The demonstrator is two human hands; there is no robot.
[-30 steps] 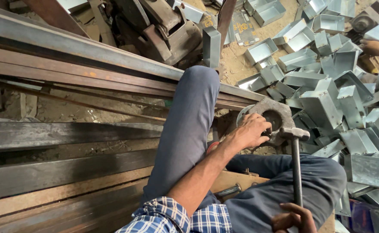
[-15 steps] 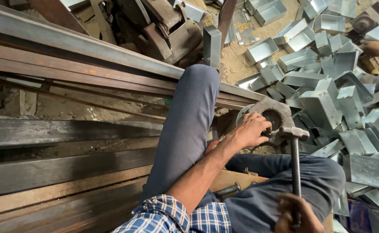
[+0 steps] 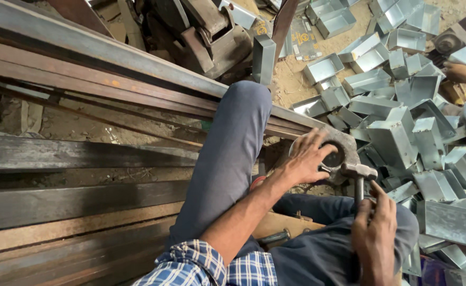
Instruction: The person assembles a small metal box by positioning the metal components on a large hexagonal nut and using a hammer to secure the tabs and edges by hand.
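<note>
My left hand rests on a thick grey metal ring block, fingers spread over its round hole and holding a small piece at the hole's edge. My right hand grips the handle of a hammer, whose steel head sits just right of the block's lower edge. My raised left knee in grey trousers stands between the hands and the steel bars. My checked sleeve shows at the bottom.
Long rusty steel bars and angle irons run across the left. A heap of several folded sheet-metal boxes fills the right. Another person's hand reaches in at the far right. Dark machinery sits at the top.
My right hand has slid up the hammer handle toward the head and shows more fully. My left hand stays on the ring block, fingers shifted slightly.
</note>
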